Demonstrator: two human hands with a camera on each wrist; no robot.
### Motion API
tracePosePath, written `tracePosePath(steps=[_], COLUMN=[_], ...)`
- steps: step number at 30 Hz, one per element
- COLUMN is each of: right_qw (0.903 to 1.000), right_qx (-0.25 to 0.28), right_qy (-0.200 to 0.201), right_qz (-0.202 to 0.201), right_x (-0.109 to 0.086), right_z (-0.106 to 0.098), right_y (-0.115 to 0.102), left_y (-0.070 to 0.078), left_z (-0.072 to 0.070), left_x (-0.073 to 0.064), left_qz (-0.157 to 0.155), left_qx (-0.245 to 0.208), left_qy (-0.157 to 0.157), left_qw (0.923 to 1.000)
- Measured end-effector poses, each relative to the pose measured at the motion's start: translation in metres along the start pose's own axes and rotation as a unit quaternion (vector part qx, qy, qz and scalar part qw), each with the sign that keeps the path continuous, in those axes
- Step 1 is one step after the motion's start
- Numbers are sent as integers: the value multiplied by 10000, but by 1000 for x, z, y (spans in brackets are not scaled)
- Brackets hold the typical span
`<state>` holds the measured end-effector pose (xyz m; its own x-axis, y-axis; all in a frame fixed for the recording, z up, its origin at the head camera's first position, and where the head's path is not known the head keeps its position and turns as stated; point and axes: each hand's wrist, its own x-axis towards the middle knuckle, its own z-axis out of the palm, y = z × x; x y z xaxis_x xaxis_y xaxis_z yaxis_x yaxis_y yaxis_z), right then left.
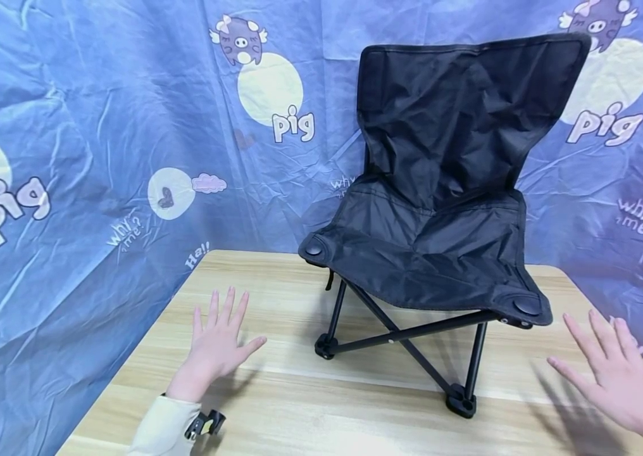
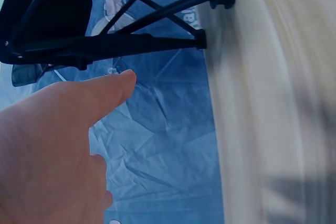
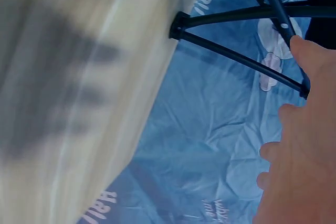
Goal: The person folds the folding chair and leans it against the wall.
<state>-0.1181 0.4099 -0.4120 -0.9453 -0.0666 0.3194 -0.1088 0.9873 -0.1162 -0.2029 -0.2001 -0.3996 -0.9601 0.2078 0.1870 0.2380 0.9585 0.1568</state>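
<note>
A black folding chair (image 1: 435,253) stands unfolded on the wooden table, its fabric back upright and its crossed metal legs spread. Left of it, my left hand (image 1: 216,348) hovers over the table with fingers spread and nothing in it. On the other side, my right hand (image 1: 620,373) is held out palm down, fingers also spread and holding nothing. Both hands are apart from the chair. In the left wrist view the chair's legs (image 2: 163,11) show beyond the thumb; the right wrist view has a chair foot (image 3: 178,25) on the tabletop.
The light wooden table (image 1: 276,405) bears the chair. Behind and at both sides hangs a wrinkled blue cloth (image 1: 99,126) printed with pigs and words. A small black device (image 1: 204,424) is strapped at the left wrist, over a pale sleeve (image 1: 164,427).
</note>
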Motion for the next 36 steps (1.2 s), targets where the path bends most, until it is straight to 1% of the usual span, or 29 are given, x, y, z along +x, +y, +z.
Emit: tracePosePath(steps=[3, 7, 11, 16, 20, 24, 30, 32, 36], right_qw=[10000, 9999, 9996, 9995, 9993, 9984, 9940, 9926, 9885], right_qx=[-69, -83, -79, -138, -188, -211, -135, -92, 274], right_qy=[-18, 34, 130, 129, 156, 259, 613, 674, 806], right_qz=[11, -59, -223, -237, -270, -456, -899, -1009, -1252], right_x=[3, 7, 11, 16, 19, 21, 22, 22, 21], right_z=[-8, -18, -28, -40, -46, -52, -61, -64, -68], right_y=[-4, -10, -16, -24, -29, -34, -42, -44, -49], left_y=[3, 7, 12, 19, 24, 30, 38, 42, 47], left_z=[-6, -15, -23, -33, -40, -48, -59, -62, -66], left_x=[1, 3, 5, 5, 4, 3, 4, 5, 8], left_qz=[110, 234, 290, 367, 525, 708, 1057, 1137, 1303], left_qx=[38, 107, 155, 126, 106, 51, -205, -353, -667], left_qy=[153, 245, 218, 208, 258, 332, 364, 300, 225], left_qw=[9998, 9994, 9992, 9990, 9982, 9969, 9935, 9924, 9890])
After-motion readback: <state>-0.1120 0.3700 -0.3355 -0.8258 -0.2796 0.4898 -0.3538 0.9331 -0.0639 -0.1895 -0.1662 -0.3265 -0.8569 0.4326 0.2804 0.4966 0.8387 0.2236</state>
